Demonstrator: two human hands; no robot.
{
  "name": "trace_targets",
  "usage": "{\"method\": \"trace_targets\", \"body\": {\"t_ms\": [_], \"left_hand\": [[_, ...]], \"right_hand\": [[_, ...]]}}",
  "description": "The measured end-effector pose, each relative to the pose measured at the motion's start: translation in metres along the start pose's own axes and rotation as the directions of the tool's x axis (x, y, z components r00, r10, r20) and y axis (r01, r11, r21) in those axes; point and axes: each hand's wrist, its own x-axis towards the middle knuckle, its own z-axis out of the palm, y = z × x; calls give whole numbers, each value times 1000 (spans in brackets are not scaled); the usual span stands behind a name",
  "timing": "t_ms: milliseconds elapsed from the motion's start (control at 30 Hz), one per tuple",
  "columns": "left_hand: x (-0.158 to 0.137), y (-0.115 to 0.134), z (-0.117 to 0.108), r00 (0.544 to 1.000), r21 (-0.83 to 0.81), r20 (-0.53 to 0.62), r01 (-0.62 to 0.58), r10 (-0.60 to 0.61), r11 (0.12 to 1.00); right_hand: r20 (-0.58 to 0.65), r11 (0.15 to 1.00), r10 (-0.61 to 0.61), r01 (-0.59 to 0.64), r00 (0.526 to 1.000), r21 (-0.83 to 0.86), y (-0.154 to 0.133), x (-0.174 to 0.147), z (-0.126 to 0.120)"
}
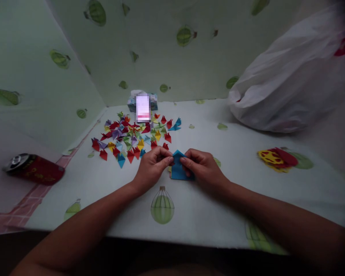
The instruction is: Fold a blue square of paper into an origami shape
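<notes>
Both hands meet over a small blue piece of origami paper (pixel 177 157) near the middle of the table. Its upper end is folded to a point. My left hand (pixel 154 163) pinches the paper's left edge between thumb and index finger. On the other edge, my right hand (pixel 202 165) grips it with thumb and fingers. Beneath them lies a blue paper stack (pixel 179 173), with a bit of yellow showing at its left side. Beyond my left hand spreads a crowd of small folded paper birds (pixel 129 134) in red, yellow, green, purple and blue.
A lit phone (pixel 143 107) leans on a tissue box (pixel 153 101) at the back. On the left, a red drink can (pixel 36 168) appears tilted. A large white plastic bag (pixel 276 84) bulges at the right, with yellow and red cut-out shapes (pixel 277 159) in front of it.
</notes>
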Motion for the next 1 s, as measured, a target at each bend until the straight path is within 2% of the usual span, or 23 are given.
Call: {"method": "trace_targets", "body": {"t_ms": [133,233,367,467,800,867,1000], "left_hand": [[0,1,-1,1000,-2,-8,0,0,1000],[2,1,-2,1000,-5,-6,-17,17,1000],[3,2,-3,999,-16,7,-31,31,999],[3,2,-2,999,-7,14,-43,43,999],[2,0,-2,993,120,58,-109,103,987],[2,0,-2,992,132,63,-117,109,984],[3,-1,-3,995,109,57,-87,81,990]], "right_hand": [[43,1000,-10,10,999,12,-1,0,1],[10,985,-23,21,1000,169,4,2,3],[-64,941,-121,135,991,311,11,5,6],[-72,945,-148,162,986,284,10,4,6],[-41,994,-89,91,995,63,2,4,-2],[-37,996,-61,63,997,66,2,4,-2],[-61,984,-13,24,998,175,0,4,-2]]}}
